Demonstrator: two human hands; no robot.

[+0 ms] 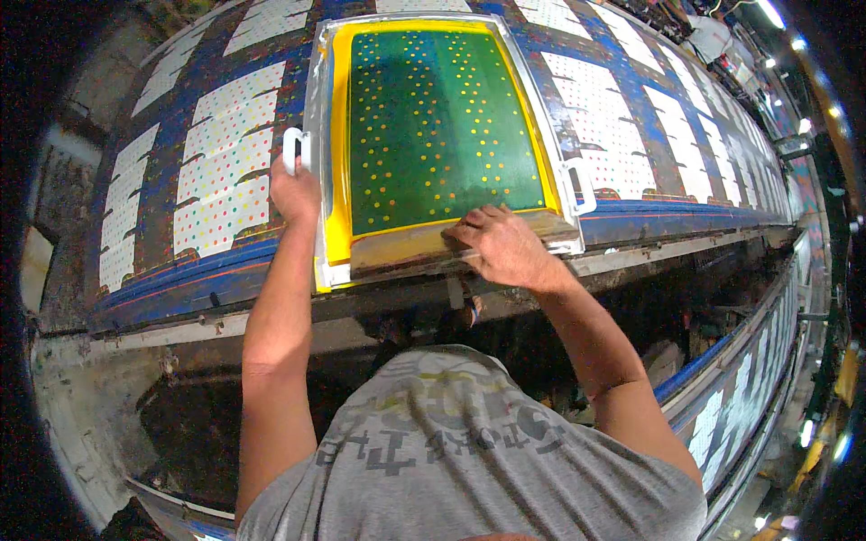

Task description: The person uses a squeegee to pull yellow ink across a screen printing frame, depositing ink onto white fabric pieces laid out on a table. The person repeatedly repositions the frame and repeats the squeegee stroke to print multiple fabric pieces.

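A screen-printing frame [318, 99] lies on the long table, its green mesh [433, 126] dotted with small yellow and orange spots and edged with yellow ink. My left hand [296, 191] is closed around the white handle [290, 142] on the frame's left side. Along the near edge of the mesh rests a wooden squeegee [397, 255], crosswise. My right hand [503, 248] grips its top towards the right end; the blade below is hidden. A second white handle [583, 185] on the frame's right side has no hand on it.
White dotted fabric pieces [230, 167] lie in rows on the blue-stained table, left of the frame, and more dotted pieces [600, 126] lie right of it. A rail [631, 257] runs along the table's near edge. Another table with white pieces [749, 397] stands at lower right.
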